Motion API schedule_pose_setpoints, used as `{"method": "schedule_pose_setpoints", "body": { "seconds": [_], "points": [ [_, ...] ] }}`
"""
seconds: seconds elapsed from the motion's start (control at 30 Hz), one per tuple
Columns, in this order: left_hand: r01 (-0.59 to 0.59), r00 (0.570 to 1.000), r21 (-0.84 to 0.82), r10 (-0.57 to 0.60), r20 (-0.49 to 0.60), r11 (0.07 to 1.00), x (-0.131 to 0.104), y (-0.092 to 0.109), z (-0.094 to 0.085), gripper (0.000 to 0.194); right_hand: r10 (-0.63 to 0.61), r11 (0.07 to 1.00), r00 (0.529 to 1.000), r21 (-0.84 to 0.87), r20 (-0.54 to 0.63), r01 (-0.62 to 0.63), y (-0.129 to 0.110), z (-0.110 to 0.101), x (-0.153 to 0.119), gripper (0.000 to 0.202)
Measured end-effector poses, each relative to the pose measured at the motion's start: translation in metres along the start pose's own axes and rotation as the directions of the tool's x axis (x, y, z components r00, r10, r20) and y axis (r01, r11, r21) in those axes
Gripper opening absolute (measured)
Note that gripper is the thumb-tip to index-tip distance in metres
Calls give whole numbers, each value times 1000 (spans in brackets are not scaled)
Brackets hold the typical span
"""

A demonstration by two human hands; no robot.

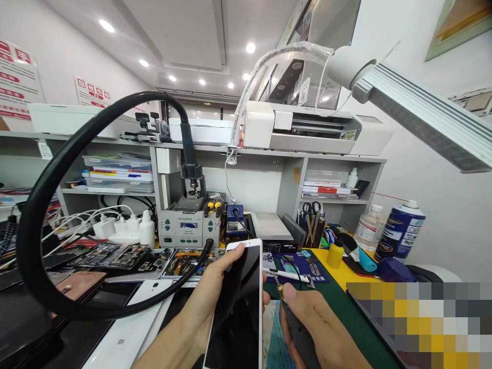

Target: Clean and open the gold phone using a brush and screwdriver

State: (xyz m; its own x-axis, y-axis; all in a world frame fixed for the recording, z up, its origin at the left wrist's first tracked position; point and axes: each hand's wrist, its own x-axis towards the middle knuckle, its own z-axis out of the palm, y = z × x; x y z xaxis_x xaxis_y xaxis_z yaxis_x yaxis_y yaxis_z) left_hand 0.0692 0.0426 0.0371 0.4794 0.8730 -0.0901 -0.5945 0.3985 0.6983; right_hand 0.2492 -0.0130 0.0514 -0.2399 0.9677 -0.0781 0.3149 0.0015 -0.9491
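A white-framed smartphone [240,307] with a dark screen stands tilted up in the middle of the view. My left hand [213,292] is closed round it, the thumb on its upper left edge and fingertips showing past its right edge. On the right, my right hand [311,318] grips a dark grey handheld tool [302,333] with a brass-coloured front end and a thin tip. That tip points up and left, a little to the right of the phone; the two look apart. Part of a blue surface [274,333] shows between phone and tool.
A hot-air station [190,228] sits behind the phone, its black hose [28,230] looping across the left. White phone [126,328] and opened devices [111,256] lie left. At right are a yellow bottle [335,254], a blue spray can [400,230] and a lamp [426,113] overhead.
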Motion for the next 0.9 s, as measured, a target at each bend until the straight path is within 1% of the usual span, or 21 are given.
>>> {"method": "schedule_pose_setpoints", "body": {
  "seconds": [0.07, 0.13, 0.23, 0.3, 0.37, 0.43, 0.5, 0.57, 0.63, 0.67, 0.7, 0.77, 0.83, 0.9],
  "points": [
    [33, 999, -33, -34, -30, 999, 4, 3, -4, 39, 20, 1000, 999, 9, 27, -20, 4, -1, 4, 74],
    [54, 996, -63, -58, -63, 997, 7, 6, -8, 34, 15, 999, 998, 45, 64, -18, 11, -3, 11, 72],
    [67, 990, -98, -78, -118, 993, 9, 9, -12, 28, -11, 987, 991, 159, 131, -10, 19, -6, 21, 68],
    [71, 984, -114, -89, -155, 991, 8, 10, -13, 24, -6, 969, 977, 241, 214, -47, 19, -8, 24, 65],
    [57, 981, -130, -80, -179, 990, 6, 11, -13, 21, -17, 950, 950, 302, 311, -83, 16, -12, 26, 61],
    [13, 984, -148, -39, -176, 989, 4, 12, -12, 22, -26, 947, 925, 305, 379, -98, 7, -16, 27, 55],
    [-30, 989, -165, 5, -150, 986, 1, 15, -10, 26, -33, 979, 918, 199, 395, -50, -6, -23, 30, 49],
    [-44, 992, -173, 24, -121, 984, -1, 19, -10, 30, -70, 996, 922, -21, 381, 85, -21, -31, 33, 46],
    [-30, 994, -170, 13, -106, 985, -3, 23, -12, 32, -126, 934, 912, -264, 391, 242, -34, -38, 37, 46],
    [-15, 995, -164, -2, -104, 986, -3, 24, -13, 33, -137, 891, 906, -351, 400, 289, -38, -41, 38, 46],
    [5, 994, -157, -22, -106, 988, -3, 25, -15, 34, -146, 854, 906, -411, 398, 318, -41, -43, 39, 46],
    [50, 992, -148, -66, -107, 988, -2, 24, -17, 37, -157, 809, 915, -483, 371, 335, -40, -46, 39, 46],
    [96, 988, -136, -111, -108, 986, -2, 21, -16, 39, -188, 767, 923, -536, 337, 352, -34, -47, 38, 48],
    [133, 982, -113, -147, -123, 985, -2, 17, -12, 38, -196, 731, 924, -579, 329, 361, -26, -48, 36, 49]
  ]
}}
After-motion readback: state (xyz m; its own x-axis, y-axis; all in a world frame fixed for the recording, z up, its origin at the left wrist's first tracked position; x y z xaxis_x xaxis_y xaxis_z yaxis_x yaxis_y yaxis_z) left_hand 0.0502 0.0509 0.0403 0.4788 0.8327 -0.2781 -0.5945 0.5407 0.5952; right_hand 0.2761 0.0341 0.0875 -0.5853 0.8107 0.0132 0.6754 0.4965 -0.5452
